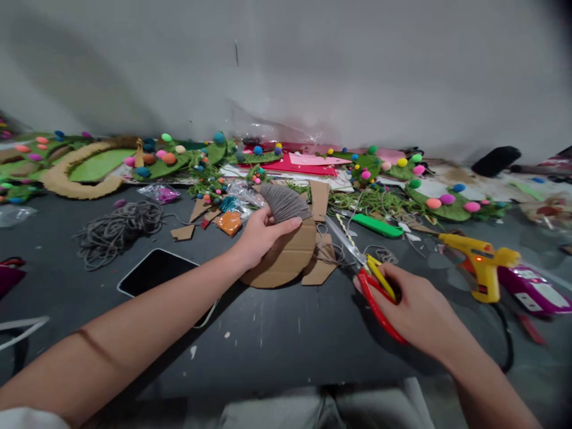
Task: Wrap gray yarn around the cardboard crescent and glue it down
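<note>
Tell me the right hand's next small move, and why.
Probably lay the scissors on the table: the right hand holds them apart from the cardboard piece, which the left hand grips and gray cord only partly covers.

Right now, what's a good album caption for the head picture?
Left hand holds cardboard partly covered with gray cord; right hand holds scissors.
</note>
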Tool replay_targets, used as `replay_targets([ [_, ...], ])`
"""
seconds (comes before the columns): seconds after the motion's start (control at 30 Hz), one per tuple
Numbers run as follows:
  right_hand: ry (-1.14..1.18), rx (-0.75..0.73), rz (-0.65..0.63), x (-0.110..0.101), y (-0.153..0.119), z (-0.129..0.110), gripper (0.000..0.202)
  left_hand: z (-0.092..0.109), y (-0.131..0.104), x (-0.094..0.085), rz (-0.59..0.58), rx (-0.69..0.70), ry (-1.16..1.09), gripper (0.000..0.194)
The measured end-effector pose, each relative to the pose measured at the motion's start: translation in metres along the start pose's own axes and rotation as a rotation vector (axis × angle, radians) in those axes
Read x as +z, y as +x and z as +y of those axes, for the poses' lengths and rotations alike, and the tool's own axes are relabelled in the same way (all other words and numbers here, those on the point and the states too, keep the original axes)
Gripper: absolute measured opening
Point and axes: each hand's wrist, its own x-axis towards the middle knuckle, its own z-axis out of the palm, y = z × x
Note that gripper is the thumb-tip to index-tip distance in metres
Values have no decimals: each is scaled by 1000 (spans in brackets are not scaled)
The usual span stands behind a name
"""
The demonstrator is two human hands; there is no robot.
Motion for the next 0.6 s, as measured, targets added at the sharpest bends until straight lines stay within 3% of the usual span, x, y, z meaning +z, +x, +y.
replay_targets([
  [0.13, 51, -42, -123, 3, 1, -19, 43, -2, 0, -2, -7, 40, -4, 33],
  [0.43, 82, -66, -117, 11, 5, -25, 40, -1, -2, -2, -18, 45, -39, 33],
  [0.6, 56, 4, -146, 18, 4, -25, 44, 1, -3, 0, -17, 28, -61, 35],
])
